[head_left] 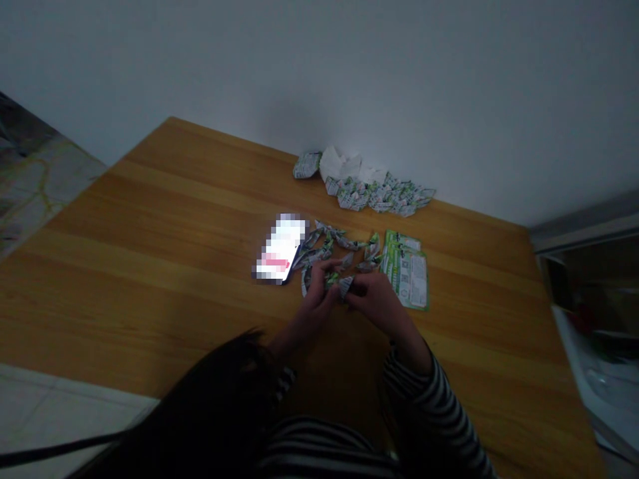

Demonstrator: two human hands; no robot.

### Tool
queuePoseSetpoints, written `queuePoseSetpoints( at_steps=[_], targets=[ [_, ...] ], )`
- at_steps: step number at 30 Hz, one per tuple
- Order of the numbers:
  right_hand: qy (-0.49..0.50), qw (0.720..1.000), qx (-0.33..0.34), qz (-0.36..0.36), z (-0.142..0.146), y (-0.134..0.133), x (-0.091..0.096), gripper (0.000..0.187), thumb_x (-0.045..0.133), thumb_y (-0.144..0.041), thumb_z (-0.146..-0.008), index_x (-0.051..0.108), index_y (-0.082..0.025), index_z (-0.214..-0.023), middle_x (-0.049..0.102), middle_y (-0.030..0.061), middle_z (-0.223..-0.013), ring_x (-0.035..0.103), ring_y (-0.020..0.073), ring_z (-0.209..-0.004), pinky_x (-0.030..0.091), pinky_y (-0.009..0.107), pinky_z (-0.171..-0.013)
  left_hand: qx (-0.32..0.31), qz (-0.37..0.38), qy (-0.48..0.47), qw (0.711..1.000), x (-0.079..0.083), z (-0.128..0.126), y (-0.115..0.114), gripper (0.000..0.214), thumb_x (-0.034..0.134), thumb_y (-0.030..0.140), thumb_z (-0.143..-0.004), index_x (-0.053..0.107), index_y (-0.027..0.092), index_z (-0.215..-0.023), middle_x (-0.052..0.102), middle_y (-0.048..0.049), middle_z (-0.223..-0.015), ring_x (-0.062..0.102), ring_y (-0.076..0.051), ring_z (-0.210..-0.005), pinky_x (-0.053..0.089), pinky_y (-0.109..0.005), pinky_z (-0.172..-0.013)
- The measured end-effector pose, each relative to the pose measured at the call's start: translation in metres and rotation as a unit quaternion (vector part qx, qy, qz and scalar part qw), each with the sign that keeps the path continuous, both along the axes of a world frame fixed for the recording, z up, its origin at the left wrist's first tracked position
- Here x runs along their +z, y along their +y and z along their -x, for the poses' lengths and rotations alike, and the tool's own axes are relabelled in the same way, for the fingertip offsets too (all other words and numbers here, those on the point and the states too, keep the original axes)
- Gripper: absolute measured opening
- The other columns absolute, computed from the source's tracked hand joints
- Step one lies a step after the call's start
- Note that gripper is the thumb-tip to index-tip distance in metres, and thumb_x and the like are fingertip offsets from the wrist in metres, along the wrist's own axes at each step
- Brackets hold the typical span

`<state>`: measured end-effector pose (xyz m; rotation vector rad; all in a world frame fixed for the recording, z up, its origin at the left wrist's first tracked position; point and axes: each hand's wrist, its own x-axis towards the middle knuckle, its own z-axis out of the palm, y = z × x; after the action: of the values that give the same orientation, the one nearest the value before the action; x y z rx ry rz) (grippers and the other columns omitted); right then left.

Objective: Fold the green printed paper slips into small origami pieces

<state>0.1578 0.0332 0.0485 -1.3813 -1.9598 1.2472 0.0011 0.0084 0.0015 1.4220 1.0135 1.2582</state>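
Note:
Both hands meet over the wooden table (pixel 150 253). My left hand (pixel 319 293) and my right hand (pixel 377 299) pinch the same small folded paper piece (pixel 343 285), green and white, held just above the tabletop. Several similar folded pieces (pixel 344 246) lie scattered just beyond my fingers. A stack of flat green-and-white printed sheets (pixel 409 273) rests right of my right hand. A phone (pixel 280 249) with a lit screen lies left of the folded pieces.
A pile of several folded paper pieces (pixel 379 193) with some white crumpled paper (pixel 339 163) sits at the table's far edge by the wall. Patterned floor (pixel 30 173) shows at left. A white appliance or shelf (pixel 594 332) stands at right.

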Motion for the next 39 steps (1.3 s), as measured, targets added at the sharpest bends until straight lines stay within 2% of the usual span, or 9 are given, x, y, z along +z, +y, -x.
queuePoseSetpoints(
  at_steps=[5, 12, 18, 22, 23, 26, 29, 33, 39],
  targets=[
    [-0.022, 0.999, 0.013, -0.045, 0.003, -0.002, -0.003, 0.013, 0.069, -0.022, -0.082, 0.070, -0.017, -0.070, 0.068, 0.0005, -0.065, 0.060, 0.0146, -0.058, 0.039, 0.023, -0.055, -0.009, 0.006, -0.043, 0.999, 0.002, 0.000, 0.003, 0.031, 0.047, 0.037, -0.098, 0.048, 0.021, -0.124, 0.054, -0.0083, -0.112, 0.052, -0.024, -0.110, 0.041, -0.039, -0.101],
    [-0.071, 0.997, 0.024, -0.020, 0.019, -0.005, -0.003, 0.008, 0.066, -0.007, -0.077, 0.070, -0.014, -0.080, 0.070, 0.0034, -0.074, 0.061, 0.0150, -0.065, 0.039, 0.023, -0.057, -0.035, -0.014, -0.081, 0.996, 0.006, -0.002, 0.002, 0.031, 0.052, 0.039, -0.095, 0.055, 0.019, -0.118, 0.063, -0.0099, -0.113, 0.060, -0.023, -0.108, 0.046, -0.036, -0.096],
    [-0.058, 0.997, 0.010, -0.055, 0.034, -0.011, -0.001, 0.016, 0.064, -0.002, -0.076, 0.073, -0.015, -0.075, 0.074, 0.0048, -0.078, 0.065, 0.0172, -0.071, 0.045, 0.025, -0.065, 0.045, 0.028, -0.050, 0.997, 0.012, -0.003, -0.001, 0.018, 0.065, 0.033, -0.088, 0.065, 0.019, -0.101, 0.073, -0.0068, -0.100, 0.067, -0.022, -0.097, 0.050, -0.034, -0.090],
    [0.029, 0.998, 0.049, -0.027, 0.007, -0.007, -0.004, 0.016, 0.063, -0.015, -0.086, 0.075, -0.019, -0.097, 0.076, 0.0031, -0.090, 0.068, 0.0158, -0.074, 0.047, 0.023, -0.064, 0.113, 0.102, -0.127, 0.980, 0.011, -0.002, 0.002, 0.021, 0.062, 0.037, -0.090, 0.065, 0.018, -0.083, 0.075, -0.0048, -0.087, 0.071, -0.020, -0.084, 0.055, -0.032, -0.080],
    [0.025, 0.999, 0.021, -0.040, -0.005, -0.003, -0.004, 0.017, 0.062, -0.019, -0.088, 0.075, -0.020, -0.099, 0.076, 0.0031, -0.092, 0.068, 0.0158, -0.074, 0.049, 0.024, -0.066, 0.118, 0.123, -0.164, 0.972, 0.010, -0.002, 0.004, 0.024, 0.062, 0.040, -0.090, 0.063, 0.017, -0.082, 0.075, -0.0046, -0.084, 0.072, -0.020, -0.082, 0.056, -0.033, -0.078],
    [-0.121, 0.975, -0.108, -0.154, -0.043, 0.018, 0.000, 0.013, 0.064, -0.022, -0.089, 0.076, -0.020, -0.093, 0.076, 0.0049, -0.087, 0.067, 0.0184, -0.074, 0.048, 0.028, -0.071, 0.108, 0.168, -0.259, 0.945, 0.007, -0.002, 0.008, 0.030, 0.064, 0.046, -0.088, 0.059, 0.017, -0.079, 0.075, -0.0047, -0.085, 0.073, -0.021, -0.085, 0.058, -0.037, -0.082],
    [-0.256, 0.948, -0.020, -0.189, -0.064, 0.042, 0.007, 0.016, 0.061, -0.018, -0.091, 0.076, -0.022, -0.094, 0.075, 0.0064, -0.096, 0.068, 0.0206, -0.085, 0.046, 0.029, -0.077, 0.073, 0.179, -0.303, 0.933, 0.002, -0.001, 0.009, 0.031, 0.065, 0.048, -0.087, 0.058, 0.018, -0.082, 0.076, -0.0061, -0.092, 0.073, -0.022, -0.095, 0.057, -0.040, -0.089],
    [-0.378, 0.901, 0.099, -0.188, -0.057, 0.059, 0.010, 0.017, 0.061, -0.017, -0.090, 0.075, -0.024, -0.096, 0.075, 0.0070, -0.104, 0.068, 0.0240, -0.096, 0.045, 0.028, -0.074, 0.037, 0.171, -0.327, 0.929, -0.003, 0.000, 0.009, 0.033, 0.065, 0.050, -0.086, 0.060, 0.018, -0.095, 0.076, -0.0085, -0.097, 0.073, -0.024, -0.099, 0.055, -0.043, -0.094],
    [-0.441, 0.875, 0.118, -0.160, -0.046, 0.063, 0.005, 0.019, 0.059, -0.015, -0.087, 0.077, -0.021, -0.090, 0.077, 0.0115, -0.095, 0.069, 0.0238, -0.093, 0.046, 0.027, -0.073, 0.036, 0.184, -0.355, 0.916, -0.006, 0.001, 0.009, 0.036, 0.062, 0.052, -0.088, 0.058, 0.019, -0.102, 0.075, -0.0103, -0.104, 0.072, -0.026, -0.103, 0.054, -0.047, -0.096]
  ],
)
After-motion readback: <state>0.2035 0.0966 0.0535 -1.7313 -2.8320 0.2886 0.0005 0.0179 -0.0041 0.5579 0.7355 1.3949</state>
